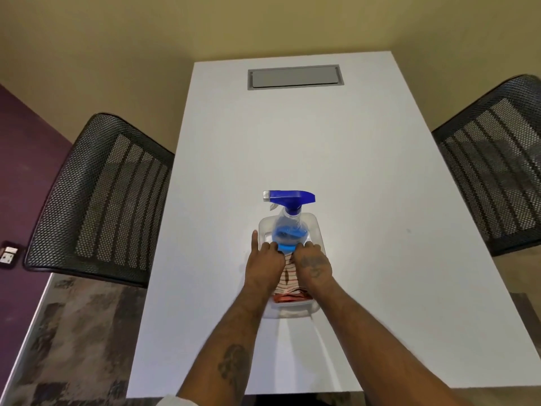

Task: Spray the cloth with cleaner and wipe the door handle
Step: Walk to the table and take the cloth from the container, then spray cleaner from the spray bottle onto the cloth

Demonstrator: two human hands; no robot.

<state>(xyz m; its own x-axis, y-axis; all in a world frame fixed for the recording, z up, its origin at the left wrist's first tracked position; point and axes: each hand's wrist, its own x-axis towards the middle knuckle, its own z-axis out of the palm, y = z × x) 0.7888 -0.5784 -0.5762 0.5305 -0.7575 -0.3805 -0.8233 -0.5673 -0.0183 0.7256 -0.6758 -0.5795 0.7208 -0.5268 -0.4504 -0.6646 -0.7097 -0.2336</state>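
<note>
A clear spray bottle (288, 230) with a blue trigger head and blue liquid stands at the far end of a clear plastic tray (292, 313) on the white table (292, 142). A red-and-white striped cloth (288, 276) lies folded in the near part of the tray. My left hand (263, 265) and my right hand (313, 265) both rest on the cloth, fingers curled down at its far edge against the bottle's base. My left index finger sticks out along the tray's left rim. The fingertips are hidden, so any grip is unclear. No door handle is in view.
Black mesh office chairs stand at the table's left side (99, 197) and right side (494, 162). A grey cable hatch (293, 77) is set into the far end of the table. A wall socket (8, 254) shows low on the purple wall at left.
</note>
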